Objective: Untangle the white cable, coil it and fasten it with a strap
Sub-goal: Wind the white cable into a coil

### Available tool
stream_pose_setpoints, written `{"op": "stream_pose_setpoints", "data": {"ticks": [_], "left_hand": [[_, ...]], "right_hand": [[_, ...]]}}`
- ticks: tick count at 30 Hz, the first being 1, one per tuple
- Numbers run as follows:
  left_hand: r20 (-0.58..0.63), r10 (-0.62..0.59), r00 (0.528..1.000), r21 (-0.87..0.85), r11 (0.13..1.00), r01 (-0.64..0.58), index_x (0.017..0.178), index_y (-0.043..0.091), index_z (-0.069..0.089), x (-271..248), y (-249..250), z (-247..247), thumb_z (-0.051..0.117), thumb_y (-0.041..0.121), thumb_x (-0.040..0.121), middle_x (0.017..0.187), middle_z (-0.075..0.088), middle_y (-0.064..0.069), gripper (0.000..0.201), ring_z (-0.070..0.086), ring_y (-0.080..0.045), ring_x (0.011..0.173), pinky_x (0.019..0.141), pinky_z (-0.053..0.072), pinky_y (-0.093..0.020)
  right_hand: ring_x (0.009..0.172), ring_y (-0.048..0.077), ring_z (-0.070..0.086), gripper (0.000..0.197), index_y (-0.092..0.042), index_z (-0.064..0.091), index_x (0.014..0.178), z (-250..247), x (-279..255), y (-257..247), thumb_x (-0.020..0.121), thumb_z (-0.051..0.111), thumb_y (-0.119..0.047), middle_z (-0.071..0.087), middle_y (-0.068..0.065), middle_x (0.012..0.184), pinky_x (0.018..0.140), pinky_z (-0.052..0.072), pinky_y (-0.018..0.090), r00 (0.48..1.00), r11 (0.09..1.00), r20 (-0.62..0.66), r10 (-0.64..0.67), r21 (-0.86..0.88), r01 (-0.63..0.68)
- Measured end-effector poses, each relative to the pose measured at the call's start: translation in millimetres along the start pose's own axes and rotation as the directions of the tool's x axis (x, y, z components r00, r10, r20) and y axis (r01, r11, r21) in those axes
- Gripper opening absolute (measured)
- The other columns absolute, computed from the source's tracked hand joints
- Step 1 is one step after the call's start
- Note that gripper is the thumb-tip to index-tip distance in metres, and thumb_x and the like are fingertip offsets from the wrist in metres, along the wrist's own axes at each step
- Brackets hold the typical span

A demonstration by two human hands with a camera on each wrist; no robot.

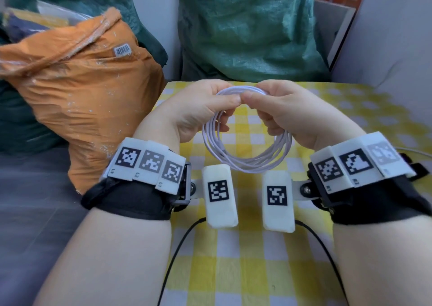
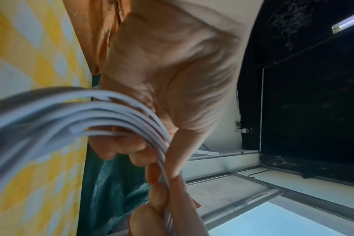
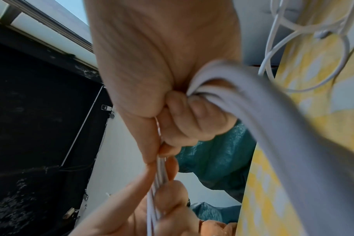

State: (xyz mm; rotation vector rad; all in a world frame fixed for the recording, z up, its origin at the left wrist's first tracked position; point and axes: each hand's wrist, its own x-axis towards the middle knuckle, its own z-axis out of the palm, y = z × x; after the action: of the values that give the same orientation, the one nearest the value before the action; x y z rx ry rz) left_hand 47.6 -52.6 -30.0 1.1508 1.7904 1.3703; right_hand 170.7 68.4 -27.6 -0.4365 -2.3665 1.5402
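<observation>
At the bottom of the head view both forearms come up from the lower corners over the yellow-and-white checked tablecloth [image 1: 245, 270], with open cloth between them in the lower middle of the frame. Two thin black leads run down across that stretch from the white tagged blocks at the wrists. The cloth's left edge runs up from bottom centre-left to the upper middle; left of it lies grey floor.

Above the wrist bands, in the centre of the frame, the white cable [image 1: 247, 163] hangs as a round coil of several turns, held up off the cloth. The left hand [image 1: 198, 109] pinches the top of the coil between thumb and curled fingers, and the right hand [image 1: 287, 111] grips it the same way, the two thumbs tip to tip at mid frame. In the left wrist view the strands fan out from the left hand's fingers [image 2: 131, 150] toward the lower left. In the right wrist view the bundle passes through the right hand's curled fingers [image 3: 192, 121], and a second loose white cable [image 3: 305, 47] lies on the cloth in the upper right.

Farther off, the cloth's far edge crosses the upper middle. An orange sack [image 1: 88, 99] stands against its left edge, a green sack [image 1: 247, 29] just behind the far edge.
</observation>
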Motion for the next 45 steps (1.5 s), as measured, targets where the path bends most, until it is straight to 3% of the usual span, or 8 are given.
{"op": "stream_pose_setpoints", "data": {"ticks": [6, 12, 16, 21, 28, 33, 38, 45], "left_hand": [[0.056, -0.036, 0.998, -0.065, 0.997, 0.040, 0.118, -0.003, 0.057, -1, 1, 1, 0.045, 0.016, 0.098, 0.060, 0.029, 0.005, 0.030, 0.025, -0.008, 0.051, 0.044, 0.028, -0.017], [0.030, -0.134, 0.991, -0.177, 0.975, 0.137, 0.074, 0.012, 0.050, -1, 8, 3, 0.043, 0.016, 0.095, 0.055, 0.024, 0.004, 0.022, 0.018, -0.009, 0.047, 0.043, 0.016, -0.020], [-0.029, -0.192, 0.981, -0.280, 0.944, 0.176, 0.063, 0.017, 0.039, 2, 9, 3, 0.046, 0.021, 0.090, 0.048, 0.022, 0.008, 0.028, 0.016, -0.008, 0.040, 0.040, 0.015, -0.021], [-0.117, -0.185, 0.976, -0.413, 0.902, 0.121, 0.061, 0.017, 0.037, 4, 9, -2, 0.039, 0.022, 0.089, 0.045, 0.022, 0.007, 0.029, 0.016, -0.008, 0.037, 0.038, 0.015, -0.021], [-0.219, -0.164, 0.962, -0.562, 0.827, 0.013, 0.059, 0.015, 0.039, 6, 8, -2, 0.041, 0.020, 0.087, 0.042, 0.023, 0.006, 0.029, 0.017, -0.010, 0.035, 0.035, 0.019, -0.020], [-0.283, -0.164, 0.945, -0.613, 0.789, -0.047, 0.057, 0.015, 0.039, 8, 6, -3, 0.042, 0.019, 0.086, 0.042, 0.023, 0.005, 0.030, 0.017, -0.010, 0.036, 0.035, 0.020, -0.019], [-0.304, -0.156, 0.940, -0.630, 0.773, -0.075, 0.059, 0.015, 0.039, 9, 5, -4, 0.042, 0.019, 0.087, 0.042, 0.023, 0.005, 0.029, 0.017, -0.010, 0.036, 0.035, 0.020, -0.020], [-0.160, -0.122, 0.979, -0.538, 0.843, 0.017, 0.064, 0.014, 0.044, 6, 3, -6, 0.041, 0.021, 0.093, 0.047, 0.027, 0.004, 0.029, 0.023, -0.011, 0.041, 0.043, 0.028, -0.022]], "right_hand": [[0.042, 0.006, 0.030, 0.026, -0.018, 0.052, 0.071, 0, 1, 0, 0.095, 0.053, -0.029, 0.037, -0.014, 0.047, 0.044, 0.029, 0.020, 0.999, 0.999, -0.028, -0.046, -0.019, 0.046], [0.044, 0.007, 0.031, 0.026, -0.017, 0.053, 0.071, 1, 2, 0, 0.094, 0.055, -0.029, 0.038, -0.016, 0.047, 0.046, 0.029, 0.020, 0.996, 0.997, -0.046, -0.072, 0.002, 0.072], [0.046, 0.007, 0.034, 0.027, -0.015, 0.049, 0.069, 1, 4, 1, 0.092, 0.059, -0.026, 0.040, -0.009, 0.052, 0.051, 0.033, 0.024, 0.987, 0.994, -0.118, -0.112, -0.019, 0.111], [0.049, 0.011, 0.043, 0.029, 0.003, 0.057, 0.080, -2, 7, 5, 0.090, 0.063, -0.024, 0.044, -0.001, 0.056, 0.059, 0.037, 0.032, 0.976, 0.993, -0.182, -0.116, 0.000, 0.118], [0.058, 0.018, 0.049, 0.041, -0.018, 0.052, 0.054, -5, 6, 6, 0.084, 0.066, -0.042, 0.052, -0.003, 0.051, 0.069, 0.043, 0.034, 0.974, 0.999, -0.227, -0.017, 0.033, 0.026], [0.051, 0.007, 0.052, 0.033, -0.018, 0.057, 0.064, -6, 3, 3, 0.086, 0.064, -0.042, 0.061, -0.004, 0.059, 0.059, 0.042, 0.020, 0.980, 0.999, -0.196, 0.032, 0.012, -0.030], [0.066, 0.012, 0.060, 0.030, -0.017, 0.063, 0.070, -10, 3, 4, 0.085, 0.065, -0.042, 0.066, -0.007, 0.057, 0.069, 0.044, 0.024, 0.985, 0.999, -0.165, 0.054, 0.014, -0.053], [0.059, 0.014, 0.053, 0.022, -0.010, 0.058, 0.069, -10, 5, 3, 0.091, 0.058, -0.010, 0.056, -0.004, 0.054, 0.072, 0.042, 0.029, 0.980, 0.974, -0.196, -0.040, 0.211, 0.082]]}}
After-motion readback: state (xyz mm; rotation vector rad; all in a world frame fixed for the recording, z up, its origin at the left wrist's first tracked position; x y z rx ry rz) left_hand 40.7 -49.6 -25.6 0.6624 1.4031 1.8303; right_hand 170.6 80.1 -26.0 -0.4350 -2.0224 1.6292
